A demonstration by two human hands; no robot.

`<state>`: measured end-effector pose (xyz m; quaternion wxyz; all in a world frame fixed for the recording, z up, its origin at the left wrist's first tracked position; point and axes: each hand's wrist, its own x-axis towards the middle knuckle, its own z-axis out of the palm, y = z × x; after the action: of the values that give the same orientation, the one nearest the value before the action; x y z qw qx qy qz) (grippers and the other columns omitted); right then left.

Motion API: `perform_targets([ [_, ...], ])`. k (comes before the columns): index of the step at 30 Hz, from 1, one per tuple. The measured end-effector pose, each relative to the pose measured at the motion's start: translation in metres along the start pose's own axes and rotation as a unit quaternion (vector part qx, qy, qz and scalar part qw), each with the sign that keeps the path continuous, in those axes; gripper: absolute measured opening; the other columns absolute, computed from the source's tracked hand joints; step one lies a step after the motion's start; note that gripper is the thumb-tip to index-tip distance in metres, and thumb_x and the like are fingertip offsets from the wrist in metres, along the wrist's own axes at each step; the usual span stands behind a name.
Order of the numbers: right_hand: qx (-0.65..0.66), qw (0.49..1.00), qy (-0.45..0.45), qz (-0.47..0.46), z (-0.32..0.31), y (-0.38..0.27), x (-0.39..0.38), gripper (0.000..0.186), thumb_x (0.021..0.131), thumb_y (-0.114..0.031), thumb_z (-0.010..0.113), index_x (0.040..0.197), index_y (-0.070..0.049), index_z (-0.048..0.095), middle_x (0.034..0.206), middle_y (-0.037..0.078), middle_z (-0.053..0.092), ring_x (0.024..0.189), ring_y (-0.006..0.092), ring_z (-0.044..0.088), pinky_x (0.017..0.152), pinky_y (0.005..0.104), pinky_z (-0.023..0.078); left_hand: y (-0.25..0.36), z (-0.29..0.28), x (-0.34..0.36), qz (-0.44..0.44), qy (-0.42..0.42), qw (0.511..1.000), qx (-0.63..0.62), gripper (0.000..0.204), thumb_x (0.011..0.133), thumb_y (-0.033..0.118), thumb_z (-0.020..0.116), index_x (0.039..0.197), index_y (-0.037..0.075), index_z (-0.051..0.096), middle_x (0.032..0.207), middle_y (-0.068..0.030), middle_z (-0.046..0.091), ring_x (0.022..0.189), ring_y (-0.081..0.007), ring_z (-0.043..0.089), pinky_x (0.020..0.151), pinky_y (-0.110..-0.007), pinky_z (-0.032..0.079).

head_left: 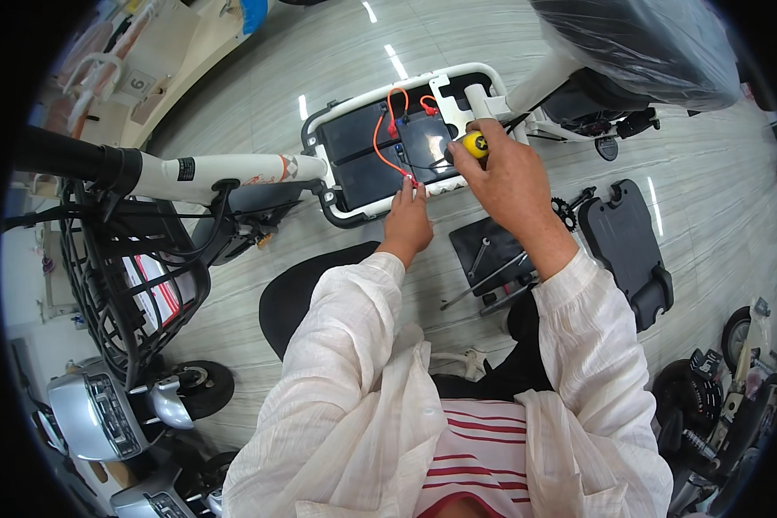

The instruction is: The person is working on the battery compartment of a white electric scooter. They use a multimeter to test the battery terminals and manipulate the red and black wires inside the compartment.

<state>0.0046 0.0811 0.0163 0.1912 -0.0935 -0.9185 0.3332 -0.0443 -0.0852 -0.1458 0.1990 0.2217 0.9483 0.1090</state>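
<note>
A white-framed electric bike stands before me with its battery tray (340, 221) uncovered. Black batteries (354, 179) lie inside, linked by an orange-red wire (376, 143). At the tray's near edge, the fingers of my left hand (408, 226) are closed at the wire's lower end, where a red terminal cover shows. My right hand (511, 177) grips a screwdriver (475, 145) by its yellow and black handle. The thin shaft points left across the battery toward my left fingertips. Whether its tip touches a screw is too small to tell.
On the floor at right lie a black tray cover (626, 250) and a dark flat piece (479, 246) with wrenches (481, 257) on and beside it. A plastic-wrapped seat (643, 47) rises at upper right. A wire basket (147, 285) and grey scooters (95, 414) stand left.
</note>
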Motion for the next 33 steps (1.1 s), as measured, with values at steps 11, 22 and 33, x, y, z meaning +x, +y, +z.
perform_targets([
  [11,-0.049,0.999,-0.007,-0.012,-0.005,0.007,-0.002,0.036,0.088,-0.033,0.067,0.098,-0.001,0.057,0.066,0.015,0.066,0.059,0.0326,0.066,0.051,0.0411,0.051,0.004,-0.003,0.001,0.0,-0.031,0.997,0.065,0.083,0.083,0.024,0.072,0.151,0.008,0.027,0.16,-0.0105,0.02,0.141,-0.0363,0.032,0.114,-0.04,0.033],
  [22,-0.068,0.997,-0.032,-0.014,-0.006,0.005,-0.003,0.037,0.088,-0.036,0.068,0.098,-0.001,0.057,0.066,0.014,0.066,0.059,0.0307,0.067,0.05,0.0398,0.051,0.007,-0.007,0.0,0.008,-0.044,0.996,0.083,0.086,0.082,0.028,0.072,0.152,0.007,0.026,0.16,-0.0111,0.021,0.141,-0.0374,0.033,0.114,-0.039,0.033],
  [33,-0.08,0.996,-0.036,-0.017,-0.003,0.004,0.0,0.038,0.088,-0.037,0.067,0.098,-0.001,0.057,0.066,0.014,0.066,0.059,0.0311,0.067,0.051,0.0402,0.051,0.007,-0.009,-0.002,0.01,-0.044,0.996,0.078,0.086,0.082,0.029,0.072,0.152,0.007,0.026,0.159,-0.0113,0.022,0.14,-0.0378,0.033,0.114,-0.04,0.034],
])
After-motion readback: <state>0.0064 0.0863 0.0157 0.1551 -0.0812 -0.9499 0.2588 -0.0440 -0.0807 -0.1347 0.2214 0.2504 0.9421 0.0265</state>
